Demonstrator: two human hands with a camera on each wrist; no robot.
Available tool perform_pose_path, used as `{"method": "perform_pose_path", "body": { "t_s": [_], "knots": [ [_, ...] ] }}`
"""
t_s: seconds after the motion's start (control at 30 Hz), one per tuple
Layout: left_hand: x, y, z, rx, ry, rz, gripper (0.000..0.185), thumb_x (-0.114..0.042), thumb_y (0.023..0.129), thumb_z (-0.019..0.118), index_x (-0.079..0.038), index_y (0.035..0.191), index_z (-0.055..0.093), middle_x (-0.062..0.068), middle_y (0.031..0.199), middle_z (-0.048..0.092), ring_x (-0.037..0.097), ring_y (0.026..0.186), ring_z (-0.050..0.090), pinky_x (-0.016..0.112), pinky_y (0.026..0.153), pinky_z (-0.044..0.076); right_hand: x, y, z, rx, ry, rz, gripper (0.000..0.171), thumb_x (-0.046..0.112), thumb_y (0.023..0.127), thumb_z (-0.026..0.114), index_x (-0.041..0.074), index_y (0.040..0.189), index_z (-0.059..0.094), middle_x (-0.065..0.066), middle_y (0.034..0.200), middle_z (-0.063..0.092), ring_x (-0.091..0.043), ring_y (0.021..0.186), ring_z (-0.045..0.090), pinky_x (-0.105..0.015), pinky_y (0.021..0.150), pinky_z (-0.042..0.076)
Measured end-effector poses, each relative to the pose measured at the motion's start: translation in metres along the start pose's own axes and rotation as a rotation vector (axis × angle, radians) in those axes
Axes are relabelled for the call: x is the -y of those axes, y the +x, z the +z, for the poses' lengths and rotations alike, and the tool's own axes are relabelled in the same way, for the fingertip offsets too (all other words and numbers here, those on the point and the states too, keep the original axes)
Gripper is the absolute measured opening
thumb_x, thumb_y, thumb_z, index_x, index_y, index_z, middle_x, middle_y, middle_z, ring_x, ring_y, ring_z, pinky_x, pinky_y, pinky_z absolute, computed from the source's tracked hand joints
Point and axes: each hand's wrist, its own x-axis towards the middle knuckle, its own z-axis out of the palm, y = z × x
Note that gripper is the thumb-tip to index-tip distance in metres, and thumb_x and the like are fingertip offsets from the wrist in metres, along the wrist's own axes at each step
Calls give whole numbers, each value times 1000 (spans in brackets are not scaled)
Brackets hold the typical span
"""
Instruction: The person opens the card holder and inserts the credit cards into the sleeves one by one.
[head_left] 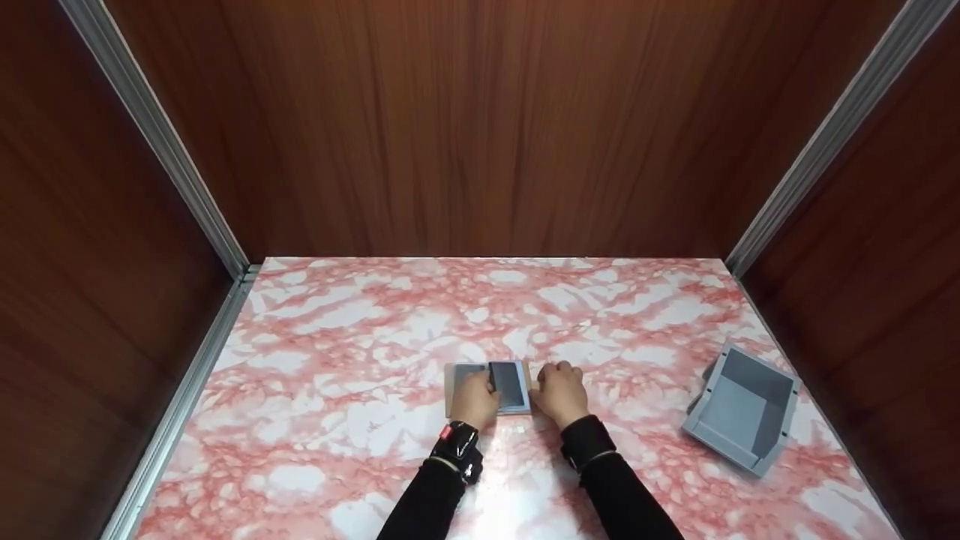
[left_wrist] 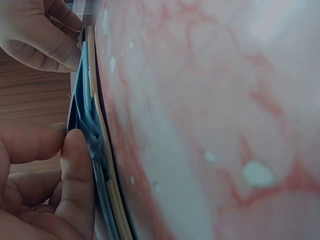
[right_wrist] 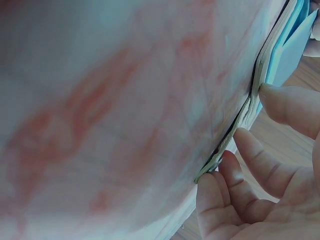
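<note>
A flat, wallet-like piece lies spread on the table, with a tan outer layer and blue-grey panels inside. My left hand is over its left half. In the left wrist view, that hand's thumb and a finger pinch the raised edge of a thin blue flap, which stands off the tan layer. At the other end, my right hand pinches a pale strip that sticks out beyond the tan edge. The right wrist view shows its fingertips along this layered strip.
A grey open bin stands tilted at an angle on the right of the table. Red-and-white marbled covering spreads over the tabletop. Brown wood-grain panels with metal corner rails enclose the back and sides.
</note>
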Motion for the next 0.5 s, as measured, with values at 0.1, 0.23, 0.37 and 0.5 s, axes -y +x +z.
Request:
{"method": "perform_pose_path", "body": {
  "t_s": [0.1, 0.23, 0.37, 0.5],
  "knots": [
    [0, -1, 0, -11, -3, 1, 19, -1, 77, 73, 6, 94, 68, 6, 71, 61, 25, 72, 63, 40, 68, 53, 0, 1, -1, 17, -1, 3, 24, 14, 73, 80, 3, 82, 60, -17, 91, 54, -42, 91, 50, -51, 74, 47],
    [2, -1, -3, -32, 3, -14, 23, -1, 78, 73, 6, 99, 69, 5, 75, 61, 25, 76, 62, 41, 73, 53, 2, 0, -5, 43, 14, 8, 23, 14, 74, 79, 3, 83, 61, -17, 91, 54, -41, 92, 50, -51, 74, 48],
    [3, 0, -7, -77, 2, 4, 20, 1, 78, 71, 6, 97, 69, 5, 75, 63, 26, 78, 63, 42, 76, 53, 3, 0, -9, 60, 32, 15, 23, 16, 76, 79, 2, 85, 63, -17, 91, 55, -41, 92, 51, -50, 74, 47],
    [5, 0, -15, -124, -13, 26, 13, 3, 76, 70, 3, 89, 68, 5, 72, 61, 28, 75, 62, 43, 73, 51, 4, 0, -11, 54, 33, 25, 24, 19, 78, 79, 2, 88, 64, -17, 94, 57, -41, 92, 52, -50, 74, 49]
  ]
}}
